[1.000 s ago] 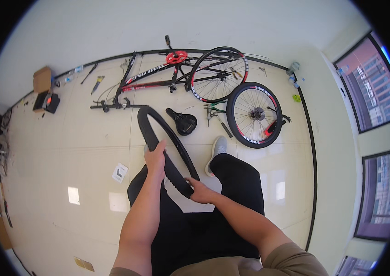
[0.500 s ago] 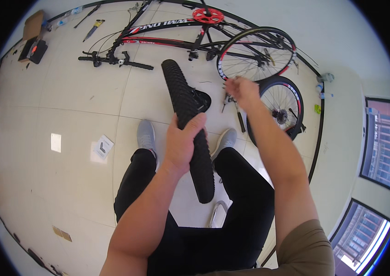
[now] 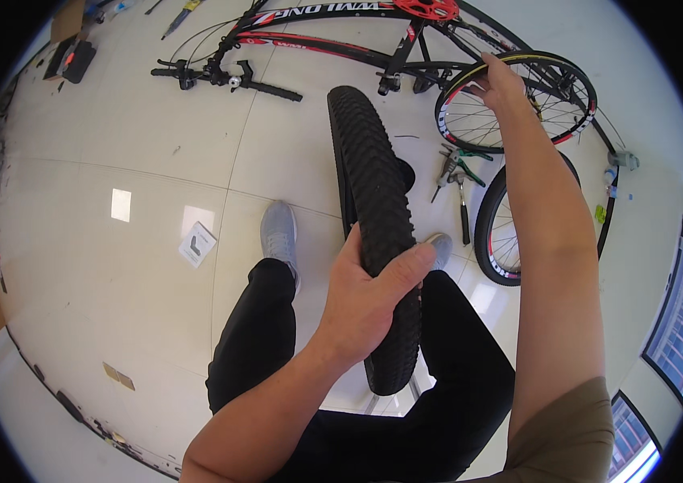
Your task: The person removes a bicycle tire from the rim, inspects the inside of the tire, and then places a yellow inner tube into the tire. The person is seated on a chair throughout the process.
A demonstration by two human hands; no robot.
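Observation:
My left hand (image 3: 369, 302) is wrapped around a black knobbly bicycle tyre (image 3: 381, 185), which stands upright on edge between my knees. Its far end reaches out past my shoes, and no rim shows in it. At the far right, my right hand (image 3: 505, 84) has its fingers closed over the edge of a spoked bicycle wheel (image 3: 444, 119) with red and white marks on a black rim. That wheel carries no tyre and overlaps the rear of the bicycle frame (image 3: 325, 44). My right fingertips are partly hidden behind the rim.
Green-handled pliers (image 3: 462, 157) and a black-handled tool (image 3: 464, 213) lie right of the tyre. A second wheel (image 3: 493, 233) is partly behind my right forearm. Handlebars (image 3: 269, 87) lie ahead, a leaflet (image 3: 197, 244) to the left, a cardboard box (image 3: 68, 18) far left.
My right hand has moved forward and closed on the bare wheel's rim. The view has shifted, and the tyre in my left hand now appears larger and farther right.

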